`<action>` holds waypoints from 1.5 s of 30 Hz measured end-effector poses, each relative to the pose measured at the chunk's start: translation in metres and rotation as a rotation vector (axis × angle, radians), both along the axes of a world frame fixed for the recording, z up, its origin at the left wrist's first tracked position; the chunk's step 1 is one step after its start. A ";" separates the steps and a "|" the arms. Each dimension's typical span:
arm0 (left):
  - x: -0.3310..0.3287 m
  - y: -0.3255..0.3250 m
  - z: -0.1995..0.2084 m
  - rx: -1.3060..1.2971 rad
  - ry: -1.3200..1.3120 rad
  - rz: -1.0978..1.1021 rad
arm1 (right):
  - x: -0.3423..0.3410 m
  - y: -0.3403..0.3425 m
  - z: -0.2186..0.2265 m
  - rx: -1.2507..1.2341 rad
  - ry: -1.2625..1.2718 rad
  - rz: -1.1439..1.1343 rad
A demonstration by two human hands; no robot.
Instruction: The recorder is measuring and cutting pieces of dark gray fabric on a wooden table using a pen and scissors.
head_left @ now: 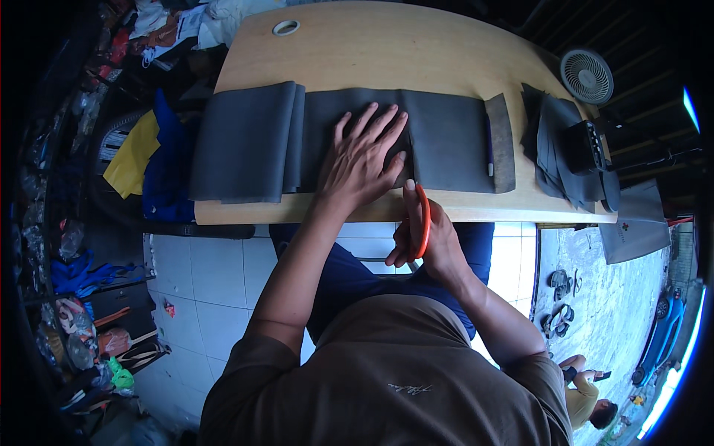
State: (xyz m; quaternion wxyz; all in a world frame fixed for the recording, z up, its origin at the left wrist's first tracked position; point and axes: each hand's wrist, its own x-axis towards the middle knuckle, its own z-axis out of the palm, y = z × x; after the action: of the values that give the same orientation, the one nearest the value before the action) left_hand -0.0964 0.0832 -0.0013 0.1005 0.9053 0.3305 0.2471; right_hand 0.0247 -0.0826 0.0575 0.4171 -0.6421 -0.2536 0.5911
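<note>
A long dark grey sheet of cloth-like material lies across the wooden table, its left part folded over in layers. My left hand presses flat on the middle of the sheet, fingers spread. Just right of it, at the sheet's near edge, my right hand grips orange-handled scissors. Their blades point away from me, along a dark line in the sheet beside my left thumb; they are mostly hidden. A pen-like dark stick rests near the sheet's right end, by a greyish strip.
At the table's right end are stacked dark pieces, a black box-shaped device and a round fan. Blue and yellow material hangs at the left, near cluttered shelves. A person sits outside at lower right.
</note>
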 end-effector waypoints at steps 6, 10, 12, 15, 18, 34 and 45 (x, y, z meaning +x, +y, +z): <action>0.000 -0.001 0.000 -0.011 0.001 0.001 | 0.002 0.000 0.001 0.007 -0.004 0.022; -0.001 -0.001 0.001 -0.008 0.002 0.002 | 0.002 -0.001 -0.001 0.022 -0.024 0.033; 0.000 -0.001 0.001 -0.008 0.000 -0.001 | 0.002 -0.002 -0.002 0.038 -0.031 0.031; -0.001 -0.001 0.001 -0.003 -0.001 0.001 | 0.001 -0.002 -0.002 0.044 -0.035 0.040; -0.002 -0.002 0.003 -0.013 0.027 0.006 | 0.001 -0.002 0.001 0.058 -0.059 0.045; -0.001 -0.001 0.002 0.007 0.005 0.002 | 0.002 0.000 0.002 0.039 -0.029 0.027; -0.002 -0.002 0.005 -0.046 0.049 0.012 | 0.007 0.012 0.005 0.053 -0.003 0.049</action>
State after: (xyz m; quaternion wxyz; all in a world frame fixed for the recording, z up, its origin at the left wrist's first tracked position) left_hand -0.0987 0.0816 0.0034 0.1119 0.9065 0.3441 0.2178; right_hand 0.0321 -0.0707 0.0630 0.4192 -0.6254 -0.2855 0.5930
